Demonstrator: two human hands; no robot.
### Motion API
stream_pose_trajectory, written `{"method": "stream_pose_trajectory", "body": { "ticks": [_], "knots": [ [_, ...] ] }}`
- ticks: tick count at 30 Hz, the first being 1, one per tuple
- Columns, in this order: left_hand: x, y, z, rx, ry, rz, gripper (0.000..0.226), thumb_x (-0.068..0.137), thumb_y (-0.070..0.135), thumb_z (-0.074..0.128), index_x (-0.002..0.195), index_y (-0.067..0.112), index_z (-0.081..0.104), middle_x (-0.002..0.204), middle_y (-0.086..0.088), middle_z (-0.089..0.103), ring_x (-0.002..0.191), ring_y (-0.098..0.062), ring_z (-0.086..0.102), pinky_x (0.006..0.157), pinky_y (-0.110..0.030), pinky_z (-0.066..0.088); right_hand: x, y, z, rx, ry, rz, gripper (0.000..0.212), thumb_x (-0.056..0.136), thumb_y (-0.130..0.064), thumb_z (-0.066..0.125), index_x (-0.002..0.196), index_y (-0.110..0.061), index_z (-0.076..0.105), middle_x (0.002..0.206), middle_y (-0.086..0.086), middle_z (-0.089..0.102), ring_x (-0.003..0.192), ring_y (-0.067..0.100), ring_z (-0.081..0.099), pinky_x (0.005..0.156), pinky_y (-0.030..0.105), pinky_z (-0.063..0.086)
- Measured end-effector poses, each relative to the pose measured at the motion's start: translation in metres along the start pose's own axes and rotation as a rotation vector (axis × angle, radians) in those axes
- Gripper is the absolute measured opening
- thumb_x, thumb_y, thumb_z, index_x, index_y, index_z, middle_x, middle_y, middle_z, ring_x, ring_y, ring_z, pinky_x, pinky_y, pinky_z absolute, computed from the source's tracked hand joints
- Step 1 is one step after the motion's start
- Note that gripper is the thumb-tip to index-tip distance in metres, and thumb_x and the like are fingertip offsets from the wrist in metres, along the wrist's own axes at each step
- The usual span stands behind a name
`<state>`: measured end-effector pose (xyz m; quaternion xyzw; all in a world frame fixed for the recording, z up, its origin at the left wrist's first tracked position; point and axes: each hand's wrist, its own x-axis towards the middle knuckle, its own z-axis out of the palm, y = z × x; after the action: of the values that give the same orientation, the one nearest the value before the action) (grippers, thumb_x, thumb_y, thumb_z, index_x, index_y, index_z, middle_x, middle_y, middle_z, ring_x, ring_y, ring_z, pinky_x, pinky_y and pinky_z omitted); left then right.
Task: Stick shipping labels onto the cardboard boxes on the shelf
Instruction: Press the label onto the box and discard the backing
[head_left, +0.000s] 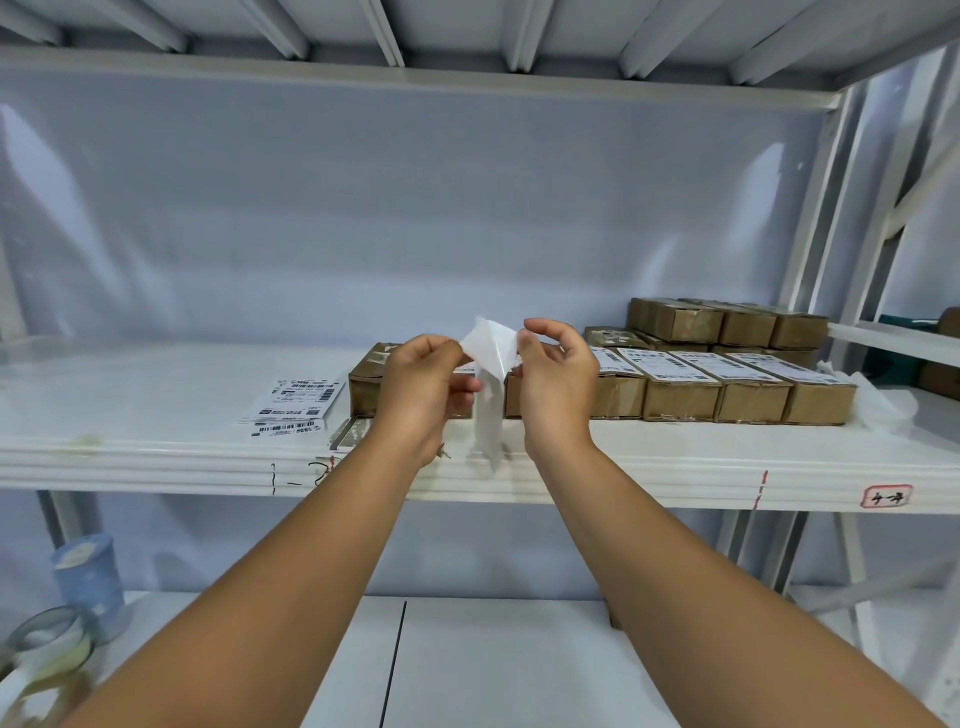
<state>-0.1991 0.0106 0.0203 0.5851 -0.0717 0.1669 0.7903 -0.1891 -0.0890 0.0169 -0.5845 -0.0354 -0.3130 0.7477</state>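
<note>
Both hands are raised in front of the white shelf (156, 457). My left hand (421, 384) and my right hand (558, 374) each pinch an edge of a white shipping label (491, 343), and a translucent backing strip (488, 415) hangs down from it between them. Behind the hands a row of brown cardboard boxes (748, 400) lies on the shelf, several with labels on top. One box (363, 384) at the left end of the row is partly hidden by my left hand. A small pile of printed labels (298, 402) lies to the left of it.
More brown boxes (727, 322) are stacked at the back right. Crumpled white plastic (878, 400) lies at the right end of the row. On the lower shelf at the left stand a blue tape roll (88, 577) and other tape rolls (47, 644). A neighbouring shelf (893, 338) sits at far right.
</note>
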Motion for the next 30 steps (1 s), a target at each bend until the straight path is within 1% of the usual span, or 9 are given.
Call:
{"method": "stream_pose_trajectory", "body": {
  "ticks": [3, 5, 12, 15, 18, 22, 25, 27, 30],
  "knots": [
    [0.000, 0.002, -0.003, -0.433, 0.057, -0.139, 0.023, 0.092, -0.004, 0.042, 0.071, 0.004, 0.050, 0.059, -0.008, 0.063, 0.051, -0.011, 0.066, 0.045, -0.016, 0.049, 0.004, 0.003, -0.003, 0.011, 0.041, 0.047, 0.016, 0.092, -0.009, 0.056, 0.086, -0.023, 0.061, 0.066, -0.008, 0.059, 0.046, 0.000, 0.047, 0.052, 0.018, 0.040],
    [0.002, 0.000, -0.006, -0.605, 0.061, -0.171, 0.022, 0.092, -0.004, 0.039, 0.075, 0.001, 0.053, 0.066, -0.012, 0.067, 0.060, -0.017, 0.070, 0.052, -0.019, 0.054, 0.005, 0.006, -0.005, 0.001, 0.056, 0.047, 0.018, 0.092, -0.009, 0.056, 0.085, -0.024, 0.061, 0.070, -0.007, 0.061, 0.049, 0.000, 0.048, 0.056, 0.019, 0.040],
    [0.015, -0.006, -0.032, -0.706, 0.203, -0.190, 0.015, 0.094, -0.003, 0.038, 0.085, 0.000, 0.050, 0.086, -0.021, 0.064, 0.062, -0.019, 0.071, 0.056, -0.022, 0.057, 0.019, 0.009, -0.011, 0.049, 0.161, 0.091, 0.021, 0.094, -0.007, 0.052, 0.083, -0.024, 0.059, 0.072, -0.001, 0.059, 0.053, 0.010, 0.049, 0.058, 0.027, 0.043],
    [0.021, -0.010, -0.046, -0.824, 0.297, -0.202, 0.015, 0.093, -0.005, 0.033, 0.093, -0.003, 0.048, 0.092, -0.024, 0.062, 0.065, -0.023, 0.070, 0.057, -0.024, 0.057, 0.025, 0.005, -0.011, 0.105, 0.266, 0.116, 0.021, 0.094, -0.005, 0.049, 0.085, -0.022, 0.058, 0.065, -0.001, 0.058, 0.047, 0.006, 0.051, 0.055, 0.025, 0.045],
    [0.026, -0.017, -0.057, -0.886, 0.376, -0.216, 0.014, 0.096, -0.002, 0.034, 0.101, -0.002, 0.048, 0.100, -0.021, 0.058, 0.077, -0.026, 0.067, 0.068, -0.028, 0.058, 0.032, 0.000, -0.013, 0.216, 0.351, 0.162, 0.018, 0.096, -0.005, 0.046, 0.093, -0.017, 0.058, 0.071, 0.002, 0.059, 0.051, 0.006, 0.055, 0.052, 0.019, 0.047],
    [0.034, -0.021, -0.072, -0.905, 0.368, -0.158, 0.017, 0.094, 0.023, 0.056, 0.095, 0.006, 0.053, 0.101, -0.013, 0.058, 0.084, -0.018, 0.065, 0.076, -0.025, 0.057, 0.038, -0.006, -0.015, 0.359, 0.367, 0.139, 0.021, 0.096, -0.001, 0.039, 0.093, -0.016, 0.052, 0.069, 0.004, 0.056, 0.053, 0.009, 0.054, 0.051, 0.017, 0.046],
    [0.041, -0.015, -0.088, -0.913, 0.330, -0.097, 0.003, 0.092, 0.005, 0.056, 0.092, 0.002, 0.055, 0.085, -0.011, 0.067, 0.080, -0.015, 0.067, 0.085, -0.022, 0.053, 0.041, -0.012, -0.013, 0.441, 0.310, 0.125, 0.026, 0.094, 0.005, 0.036, 0.091, -0.017, 0.051, 0.066, 0.005, 0.054, 0.054, 0.010, 0.053, 0.050, 0.018, 0.044],
    [0.046, -0.006, -0.101, -0.942, 0.349, -0.030, 0.008, 0.092, -0.003, 0.052, 0.087, 0.003, 0.055, 0.067, -0.008, 0.070, 0.066, -0.012, 0.069, 0.075, -0.017, 0.055, 0.039, -0.015, -0.009, 0.469, 0.227, 0.138, 0.029, 0.092, 0.006, 0.037, 0.089, -0.017, 0.054, 0.068, 0.006, 0.054, 0.055, 0.011, 0.052, 0.050, 0.019, 0.043],
    [0.050, 0.010, -0.122, -0.893, 0.479, 0.044, 0.009, 0.091, 0.000, 0.056, 0.084, 0.005, 0.059, 0.071, -0.005, 0.068, 0.055, -0.008, 0.067, 0.057, -0.014, 0.052, 0.032, -0.017, 0.001, 0.496, 0.057, 0.170, 0.029, 0.094, 0.007, 0.037, 0.088, -0.014, 0.056, 0.070, 0.008, 0.054, 0.055, 0.012, 0.050, 0.049, 0.019, 0.042]
  ]
}}
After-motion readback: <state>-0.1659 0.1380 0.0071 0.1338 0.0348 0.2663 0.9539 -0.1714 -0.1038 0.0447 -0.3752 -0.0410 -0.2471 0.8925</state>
